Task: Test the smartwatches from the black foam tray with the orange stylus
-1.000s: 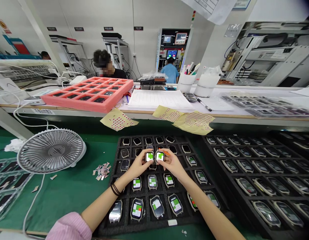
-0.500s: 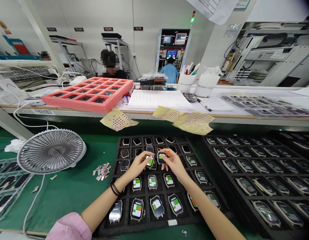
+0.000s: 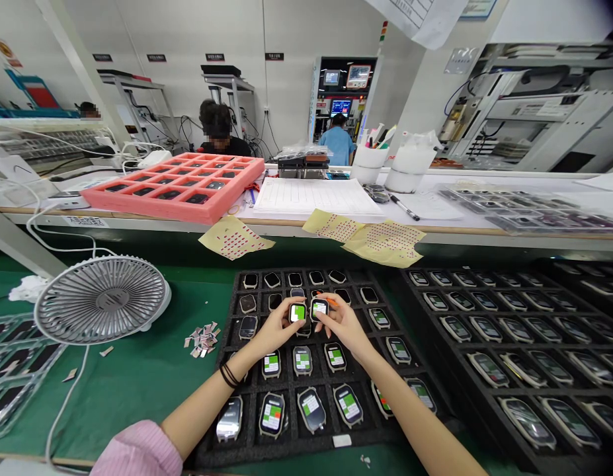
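Note:
My left hand (image 3: 273, 328) pinches a square smartwatch (image 3: 297, 313) with a lit green-and-white screen. My right hand (image 3: 342, 326) grips a second smartwatch (image 3: 319, 308) a little apart from the first, and a thin orange tool (image 3: 330, 320) shows beside its fingers. Both hands hover over a black foam tray (image 3: 286, 448). Its pockets hold several smartwatches, such as the one (image 3: 302, 361) just below my hands. My fingers hide the pockets directly beneath them.
A grey desk fan (image 3: 100, 299) stands left of the tray, near a small pile of scrap strips (image 3: 203, 339). A second black tray (image 3: 504, 357) lies to the right. Beyond the green mat, a bench holds a pink foam tray (image 3: 172, 187) and paper forms (image 3: 316, 197).
The smartwatch in my right hand has turned and tilted, its screen now looking smaller. The two watches stand slightly further apart than a second ago.

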Available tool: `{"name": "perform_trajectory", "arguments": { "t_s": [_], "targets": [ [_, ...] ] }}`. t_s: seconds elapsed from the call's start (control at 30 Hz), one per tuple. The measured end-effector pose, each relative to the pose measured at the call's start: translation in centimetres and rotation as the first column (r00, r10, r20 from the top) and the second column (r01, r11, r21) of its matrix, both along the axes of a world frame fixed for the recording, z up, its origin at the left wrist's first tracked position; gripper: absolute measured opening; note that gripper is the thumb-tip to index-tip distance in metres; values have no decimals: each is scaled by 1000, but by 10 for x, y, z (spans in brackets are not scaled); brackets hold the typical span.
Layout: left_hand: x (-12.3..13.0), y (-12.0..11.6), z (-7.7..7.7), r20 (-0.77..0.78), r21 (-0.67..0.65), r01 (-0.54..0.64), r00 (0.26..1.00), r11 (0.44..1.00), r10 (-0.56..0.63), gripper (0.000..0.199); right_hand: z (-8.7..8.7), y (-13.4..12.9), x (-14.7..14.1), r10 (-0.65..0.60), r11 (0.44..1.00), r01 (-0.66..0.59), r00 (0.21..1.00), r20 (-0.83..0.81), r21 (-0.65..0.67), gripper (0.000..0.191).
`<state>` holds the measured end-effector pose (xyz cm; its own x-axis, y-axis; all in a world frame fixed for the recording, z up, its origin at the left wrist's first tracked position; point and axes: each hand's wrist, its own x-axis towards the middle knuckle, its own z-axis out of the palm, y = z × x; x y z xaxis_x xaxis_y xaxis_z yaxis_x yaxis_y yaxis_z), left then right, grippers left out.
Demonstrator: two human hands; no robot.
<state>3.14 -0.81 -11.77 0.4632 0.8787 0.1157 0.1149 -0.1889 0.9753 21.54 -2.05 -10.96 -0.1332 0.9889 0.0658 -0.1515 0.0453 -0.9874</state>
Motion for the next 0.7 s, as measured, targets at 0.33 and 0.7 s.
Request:
{"name": "perform_trajectory", "arguments": {
  "t_s": [0.33,0.7],
  "targets": [
    [-1,0,7,3,-59,-30,1000,998,30,40,0,-1,2,-22,1000,22,999,24,8,32],
    [-2,2,6,-22,-33,-80,997,996,79,41,2,-2,2,-20,1000,20,1000,17,4,31]
  ]
}}
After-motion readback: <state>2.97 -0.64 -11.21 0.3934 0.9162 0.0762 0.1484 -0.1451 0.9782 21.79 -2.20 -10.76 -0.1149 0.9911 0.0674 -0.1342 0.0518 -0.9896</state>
